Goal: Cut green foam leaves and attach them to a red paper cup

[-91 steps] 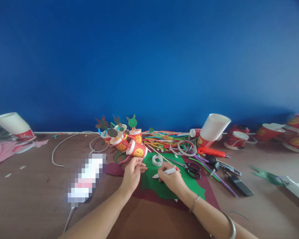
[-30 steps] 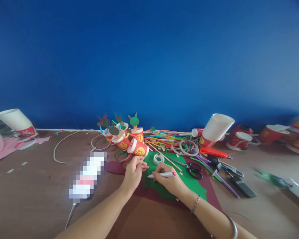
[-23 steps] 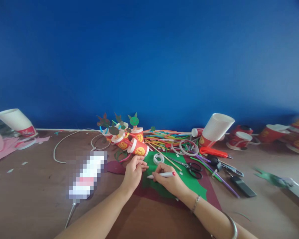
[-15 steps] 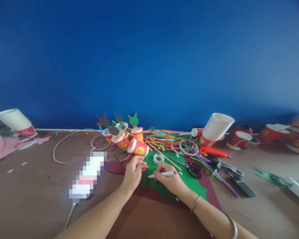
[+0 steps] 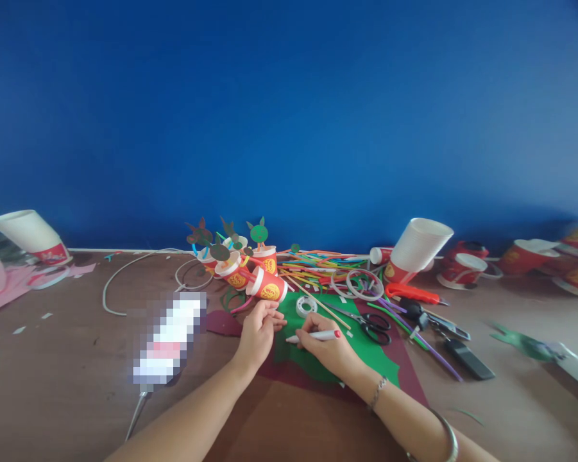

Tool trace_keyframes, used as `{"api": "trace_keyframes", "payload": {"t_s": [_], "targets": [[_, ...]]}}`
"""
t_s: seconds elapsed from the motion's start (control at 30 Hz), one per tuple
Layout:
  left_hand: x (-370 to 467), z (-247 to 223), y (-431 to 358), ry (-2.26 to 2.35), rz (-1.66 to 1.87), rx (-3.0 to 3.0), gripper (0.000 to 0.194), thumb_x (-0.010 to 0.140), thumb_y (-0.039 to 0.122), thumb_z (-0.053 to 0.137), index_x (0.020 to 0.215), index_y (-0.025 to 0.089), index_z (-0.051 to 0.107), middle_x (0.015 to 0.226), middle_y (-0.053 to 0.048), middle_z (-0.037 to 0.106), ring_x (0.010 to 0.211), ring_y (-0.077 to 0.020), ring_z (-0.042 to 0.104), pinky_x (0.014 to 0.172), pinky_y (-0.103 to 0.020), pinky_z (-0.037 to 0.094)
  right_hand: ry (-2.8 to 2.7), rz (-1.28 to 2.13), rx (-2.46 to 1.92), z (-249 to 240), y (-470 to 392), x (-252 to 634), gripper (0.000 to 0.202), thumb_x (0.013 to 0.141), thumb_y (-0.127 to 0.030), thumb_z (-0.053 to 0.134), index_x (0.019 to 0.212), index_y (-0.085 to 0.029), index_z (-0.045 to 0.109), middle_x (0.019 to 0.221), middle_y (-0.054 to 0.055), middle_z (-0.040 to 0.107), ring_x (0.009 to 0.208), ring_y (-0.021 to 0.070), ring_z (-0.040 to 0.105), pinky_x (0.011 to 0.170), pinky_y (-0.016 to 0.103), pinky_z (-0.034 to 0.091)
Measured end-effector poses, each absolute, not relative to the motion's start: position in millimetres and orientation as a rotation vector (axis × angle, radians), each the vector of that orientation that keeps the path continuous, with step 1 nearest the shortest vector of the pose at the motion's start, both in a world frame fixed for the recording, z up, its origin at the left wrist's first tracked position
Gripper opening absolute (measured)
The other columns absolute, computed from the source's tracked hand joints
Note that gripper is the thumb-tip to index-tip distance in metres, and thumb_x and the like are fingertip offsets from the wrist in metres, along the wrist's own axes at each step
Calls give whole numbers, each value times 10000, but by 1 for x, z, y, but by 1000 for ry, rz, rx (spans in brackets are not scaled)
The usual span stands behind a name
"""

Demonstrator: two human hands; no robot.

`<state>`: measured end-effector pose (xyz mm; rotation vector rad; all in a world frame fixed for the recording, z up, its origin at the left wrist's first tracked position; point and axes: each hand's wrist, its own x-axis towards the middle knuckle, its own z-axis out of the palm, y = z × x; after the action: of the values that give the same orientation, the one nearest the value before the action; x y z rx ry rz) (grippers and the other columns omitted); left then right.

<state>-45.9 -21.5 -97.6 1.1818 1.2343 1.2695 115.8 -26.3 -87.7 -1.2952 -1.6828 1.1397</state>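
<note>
Right hand [image 5: 324, 350] has a white, red-ended marker [image 5: 323, 335] pinched, tip pointing left over the green paper sheet [image 5: 373, 362]. Left hand [image 5: 257, 330] is kinda loosely spread by the sheet's left edge, near a tipped red-and-white paper cup [image 5: 268, 285].

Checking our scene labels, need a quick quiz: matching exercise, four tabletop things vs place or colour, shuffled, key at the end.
Things:
1. marker
2. scissors
3. tape roll
4. cup stack

Place or colour:
A. black handles
B. white above, red at the bottom
C. held in the right hand
D. pale ring lying on the green paper

Pairs: 1-C, 2-A, 3-D, 4-B
</note>
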Motion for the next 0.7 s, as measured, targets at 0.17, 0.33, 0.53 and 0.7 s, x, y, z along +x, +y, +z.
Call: {"api": "trace_keyframes", "payload": {"t_s": [0.17, 0.33, 0.53, 0.7], "targets": [[-46, -99, -21, 1227, 1281, 1174, 187, 748, 140, 439, 915, 144, 524, 779, -40, 617, 711, -169, 669, 689, -315, 541, -1698, 1128, -1299, -85, -27, 115, 170, 737, -240, 542, 590, -193, 472, 528, -24, 571, 485, 100, 492, 442, 197, 323], [-45, -99, -21, 1227, 1286, 1175, 180, 747, 150, 452, 909, 145, 530, 775, -42, 622, 709, -171, 671, 681, -310, 541, -1720, 1118, -1314, -82, -28, 115, 172, 732, -227, 544, 579, -189, 476, 521, -22, 579, 462, 91, 462, 428, 196, 307], [-46, -98, -21, 1233, 1282, 1169, 175, 749, 160, 460, 910, 144, 527, 776, -40, 620, 712, -169, 670, 681, -304, 539, -1703, 1153, -1291, -83, -27, 116, 175, 743, -240, 547, 590, -188, 481, 535, -15, 602, 475, 94, 481, 441, 198, 324], [-46, -97, -23, 1230, 1275, 1175, 176, 757, 172, 461, 918, 143, 524, 775, -35, 618, 713, -163, 668, 681, -293, 537, -1685, 1146, -1295, -82, -27, 115, 179, 744, -252, 549, 595, -191, 471, 536, -17, 598, 472, 97, 483, 436, 203, 322]]}}
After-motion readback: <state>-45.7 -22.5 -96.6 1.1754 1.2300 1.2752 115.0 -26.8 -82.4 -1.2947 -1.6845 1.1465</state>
